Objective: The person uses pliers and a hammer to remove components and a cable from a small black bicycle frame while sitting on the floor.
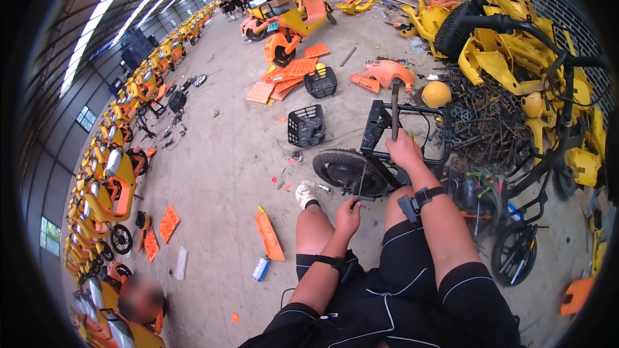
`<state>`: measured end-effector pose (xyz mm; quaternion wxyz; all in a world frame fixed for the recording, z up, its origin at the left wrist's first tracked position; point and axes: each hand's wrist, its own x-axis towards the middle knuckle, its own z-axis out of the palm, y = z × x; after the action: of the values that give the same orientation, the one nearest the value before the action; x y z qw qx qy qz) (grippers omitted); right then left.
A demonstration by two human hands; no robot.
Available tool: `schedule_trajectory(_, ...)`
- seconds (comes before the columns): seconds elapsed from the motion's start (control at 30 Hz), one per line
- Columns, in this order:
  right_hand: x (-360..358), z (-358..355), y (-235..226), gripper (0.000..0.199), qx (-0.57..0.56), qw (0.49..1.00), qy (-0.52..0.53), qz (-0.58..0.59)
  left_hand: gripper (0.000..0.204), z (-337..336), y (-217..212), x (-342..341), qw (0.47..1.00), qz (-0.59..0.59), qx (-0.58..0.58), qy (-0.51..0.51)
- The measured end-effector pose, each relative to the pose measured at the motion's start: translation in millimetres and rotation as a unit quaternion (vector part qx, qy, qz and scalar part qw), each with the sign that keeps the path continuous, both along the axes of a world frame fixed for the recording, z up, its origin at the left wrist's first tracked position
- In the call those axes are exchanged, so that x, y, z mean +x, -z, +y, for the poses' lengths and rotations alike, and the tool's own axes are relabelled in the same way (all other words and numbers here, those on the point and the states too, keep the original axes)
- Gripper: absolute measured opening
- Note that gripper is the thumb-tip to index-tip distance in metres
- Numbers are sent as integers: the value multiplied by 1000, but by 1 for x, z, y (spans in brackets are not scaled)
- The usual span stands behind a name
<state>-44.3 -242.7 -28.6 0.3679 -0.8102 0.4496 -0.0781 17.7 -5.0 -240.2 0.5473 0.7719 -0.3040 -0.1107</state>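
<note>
A black scooter frame [377,132] with a rear rack stands in front of me, its wheel [335,171] toward my left. My right hand [406,149] is closed around the lower end of a grey-brown bar [395,100], which points away from me over the rack. Beside the wheel, my left hand [348,216] is closed, fingers pinched at the near end of a thin metal rod [362,177]. The rod slants up across the wheel; what its far end touches is too small to tell.
Black baskets [306,125] and orange panels [290,74] lie ahead. On the right are a heap of dark metal parts [493,119], yellow body panels [496,61] and another black frame [548,167]. Yellow scooters [106,183] line the left. An orange panel [269,235] lies by my left leg.
</note>
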Motion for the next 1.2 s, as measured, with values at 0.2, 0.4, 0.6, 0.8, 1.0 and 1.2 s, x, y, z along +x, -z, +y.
schedule_trajectory(0.2, -2, -4, 2, 44, -32, 999, 12, -7, 21, -3, -17, 10, 1000, 3, -1, -3)
schedule_trajectory(0.4, 0, 2, 0, 42, -47, 999, 8, -19, 22, -5, -11, 8, 1000, 0, -20, 5)
schedule_trajectory(0.6, -1, -3, 5, 42, -45, 999, 9, -13, 21, -10, -7, 6, 1000, 8, 3, 22)
schedule_trajectory(0.8, -2, -2, 5, 43, -25, 1000, 6, -17, 20, -12, -12, 2, 1000, 15, -10, 24)
schedule_trajectory(1.0, -1, -4, 9, 43, -28, 999, 6, -14, 21, -15, -20, -2, 999, 18, 7, 35)
schedule_trajectory(1.2, -3, -1, 8, 43, -21, 1000, 8, -17, 22, -9, -19, 7, 999, 30, 6, 40)
